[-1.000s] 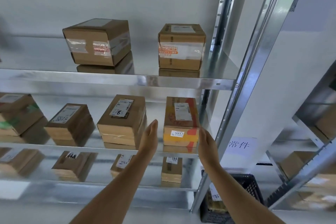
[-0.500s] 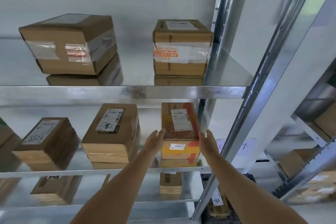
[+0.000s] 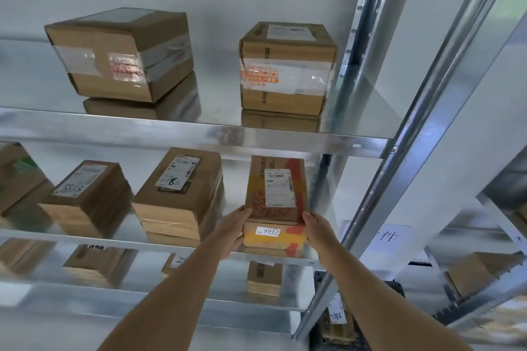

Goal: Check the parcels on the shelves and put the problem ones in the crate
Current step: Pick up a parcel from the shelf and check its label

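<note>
A brown parcel with yellow and red tape and a "5917" sticker (image 3: 276, 202) sits at the right end of the middle shelf (image 3: 119, 239). My left hand (image 3: 234, 229) holds its left front corner, thumb on the top edge. My right hand (image 3: 318, 229) grips its right front corner. The black crate (image 3: 396, 288) stands on the floor behind the shelf post at lower right, with a parcel marked "7786" (image 3: 336, 318) inside.
The top shelf (image 3: 199, 128) carries two taped boxes (image 3: 122, 54) (image 3: 286, 68). Beside the held parcel sit a "7786" box (image 3: 179, 194) and others to the left. More parcels lie on the lower shelf. A steel post (image 3: 376, 208) rises just right of my hands.
Both hands moved forward from either side of the "5917" parcel and closed onto its front corners. My view came closer to the shelves.
</note>
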`<state>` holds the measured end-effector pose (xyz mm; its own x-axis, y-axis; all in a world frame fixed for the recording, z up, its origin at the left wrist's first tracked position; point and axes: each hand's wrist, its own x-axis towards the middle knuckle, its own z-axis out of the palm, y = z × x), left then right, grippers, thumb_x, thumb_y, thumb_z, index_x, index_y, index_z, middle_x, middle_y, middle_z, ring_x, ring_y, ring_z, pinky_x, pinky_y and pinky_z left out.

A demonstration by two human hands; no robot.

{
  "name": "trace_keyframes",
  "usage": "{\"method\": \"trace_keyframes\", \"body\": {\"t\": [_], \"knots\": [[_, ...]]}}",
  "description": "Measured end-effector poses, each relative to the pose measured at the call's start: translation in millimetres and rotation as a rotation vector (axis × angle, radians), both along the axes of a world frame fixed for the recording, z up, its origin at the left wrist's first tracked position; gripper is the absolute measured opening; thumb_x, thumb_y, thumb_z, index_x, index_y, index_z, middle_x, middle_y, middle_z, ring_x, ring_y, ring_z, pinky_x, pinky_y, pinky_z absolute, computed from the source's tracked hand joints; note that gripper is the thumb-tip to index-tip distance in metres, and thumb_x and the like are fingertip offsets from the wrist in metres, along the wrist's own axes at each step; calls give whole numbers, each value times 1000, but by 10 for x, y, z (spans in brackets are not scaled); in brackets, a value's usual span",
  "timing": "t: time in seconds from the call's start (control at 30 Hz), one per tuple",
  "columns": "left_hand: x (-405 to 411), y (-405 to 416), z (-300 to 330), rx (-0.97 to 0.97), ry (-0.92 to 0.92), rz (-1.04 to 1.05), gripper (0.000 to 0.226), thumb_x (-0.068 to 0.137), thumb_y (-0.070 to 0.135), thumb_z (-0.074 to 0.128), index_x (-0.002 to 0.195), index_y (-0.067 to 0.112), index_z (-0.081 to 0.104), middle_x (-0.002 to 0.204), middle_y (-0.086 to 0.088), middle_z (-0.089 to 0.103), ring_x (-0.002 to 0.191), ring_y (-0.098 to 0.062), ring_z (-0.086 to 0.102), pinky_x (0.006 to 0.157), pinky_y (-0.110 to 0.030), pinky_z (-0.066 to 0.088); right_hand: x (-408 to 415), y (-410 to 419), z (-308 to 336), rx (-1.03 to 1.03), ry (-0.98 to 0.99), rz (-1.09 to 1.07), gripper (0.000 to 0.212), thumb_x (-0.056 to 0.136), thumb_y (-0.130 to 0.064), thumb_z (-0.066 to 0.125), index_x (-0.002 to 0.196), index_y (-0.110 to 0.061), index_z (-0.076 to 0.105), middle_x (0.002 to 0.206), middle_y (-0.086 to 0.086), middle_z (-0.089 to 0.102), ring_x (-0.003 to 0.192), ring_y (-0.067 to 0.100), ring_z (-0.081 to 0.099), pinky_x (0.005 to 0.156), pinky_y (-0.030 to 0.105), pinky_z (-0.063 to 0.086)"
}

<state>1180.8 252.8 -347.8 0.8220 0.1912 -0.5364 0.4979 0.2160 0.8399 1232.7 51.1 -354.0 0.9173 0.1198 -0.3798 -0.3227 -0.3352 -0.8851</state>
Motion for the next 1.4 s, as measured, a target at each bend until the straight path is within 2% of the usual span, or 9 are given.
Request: {"method": "trace_keyframes", "body": {"t": [0.13, 0.23, 0.37, 0.5, 0.67, 0.8, 1.0, 1.17, 1.4], "knots": [[-201, -22, -128, -62, -47, 64, 20, 111, 20, 45, 115, 22, 64, 109, -7, 71, 106, -19, 65, 91, -33, 53, -199, -84, -15, 49, -53, 22, 29, 112, -29, 37, 115, -23, 65, 103, -4, 78, 86, 9, 76, 71, 22, 59], [-297, 0, -216, -104, -83, 126, 26, 110, 34, 49, 122, 17, 64, 116, -9, 74, 119, -23, 65, 108, -40, 48, -374, -129, -16, 102, -69, 20, 25, 111, -23, 40, 113, -25, 64, 100, -7, 77, 90, 9, 75, 71, 20, 58], [-306, 71, -270, -194, -85, 191, 37, 110, 44, 43, 124, 16, 64, 117, -9, 76, 114, -21, 68, 89, -32, 53, -530, -180, -33, 167, -67, -19, 23, 109, -13, 44, 110, -22, 65, 90, -9, 78, 83, 4, 75, 67, 17, 56], [-294, 134, -327, -132, -82, 170, 32, 112, 26, 42, 130, 5, 57, 113, -19, 72, 105, -26, 69, 87, -35, 54, -636, -184, -25, 229, -5, -63, 25, 105, -4, 46, 116, -12, 66, 96, -2, 79, 94, 15, 75, 75, 24, 57], [-357, 198, -322, -164, -95, 154, 26, 111, 8, 38, 132, 7, 53, 114, -21, 69, 98, -24, 69, 80, -33, 56, -653, -91, -45, 382, 105, -176, 28, 110, -36, 44, 119, -15, 61, 118, 4, 73, 118, 19, 63, 105, 40, 43], [-386, 248, -349, -167, -132, 101, 28, 109, 3, 37, 133, 2, 51, 105, -19, 68, 80, -17, 68, 61, -23, 57, -631, -35, -91, 395, 127, -233, 28, 112, -30, 39, 119, -13, 60, 116, 5, 72, 112, 16, 65, 107, 44, 43], [-381, 292, -364, -222, -145, 101, 28, 110, 4, 38, 134, 2, 52, 114, -22, 70, 96, -24, 72, 69, -28, 59, -626, -8, -130, 381, 127, -256, 29, 113, -27, 38, 122, -11, 60, 116, 5, 73, 111, 17, 67, 97, 39, 46], [-371, 288, -435, -240, -156, 121, 24, 110, 5, 37, 128, 4, 54, 105, -18, 71, 84, -18, 74, 69, -27, 59, -641, -8, -110, 383, 131, -275, 27, 113, -24, 38, 118, -11, 62, 111, 3, 74, 105, 14, 68, 84, 33, 50], [-365, 292, -476, -244, -146, 150, 30, 111, 8, 39, 136, 3, 53, 120, -24, 71, 108, -30, 73, 78, -33, 60, -628, 4, -160, 353, 106, -268, 26, 113, -24, 38, 115, -12, 61, 110, 5, 74, 108, 20, 68, 102, 43, 49]]}}
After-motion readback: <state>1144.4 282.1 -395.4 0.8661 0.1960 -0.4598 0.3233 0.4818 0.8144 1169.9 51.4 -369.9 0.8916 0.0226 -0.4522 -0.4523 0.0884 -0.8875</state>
